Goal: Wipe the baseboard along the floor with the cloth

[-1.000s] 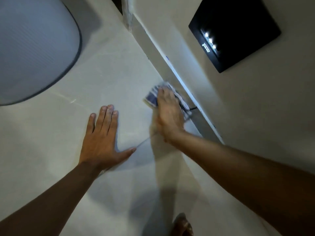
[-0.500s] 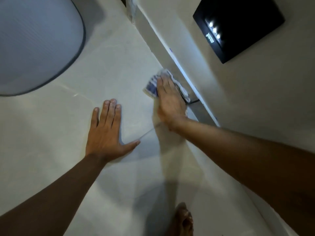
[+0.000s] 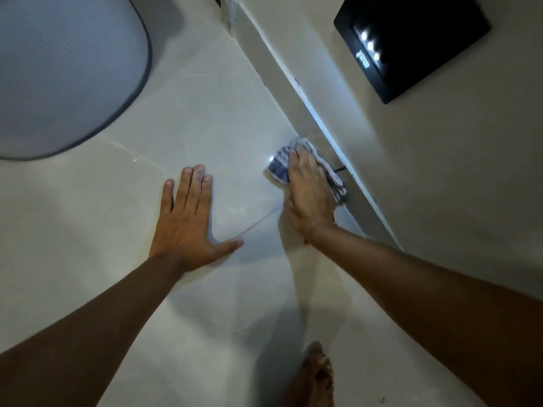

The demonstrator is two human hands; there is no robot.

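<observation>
1. Along the foot of the wall, the baseboard point(image 3: 296, 92) runs as one long strip, diagonally from the top centre of the view down toward the right; its long axis is the line any wiping stroke has to follow.
2. Pressed where that strip meets the floor point(image 3: 88, 215) sits the cloth point(image 3: 279, 165), blue-and-white striped and bunched, roughly midway along the visible run. Its far edge appears to touch the baseboard's lower face.
3. On the cloth lies the right hand point(image 3: 310, 195), palm down, fingers laid flat over the fabric and pointing up along the strip. It pins the cloth by pressure rather than by a closed fist.
4. A thin dark cord or wire point(image 3: 339, 169) pokes out just beside the cloth at the baseboard; I cannot tell what it belongs to.
5. Well left of the strip, the left hand point(image 3: 188, 221) is spread wide and flat on the floor, holding nothing, apparently bracing the body.
6. The right hand is clearly the nearer one, so I judge the next stroke should slide parallel to the baseboard; unwiped length lies ahead toward the top of the view.
7. Farther out: a black device point(image 3: 411, 39) with small lights on the wall, and a pale rounded object point(image 3: 58, 69) at upper left.
</observation>
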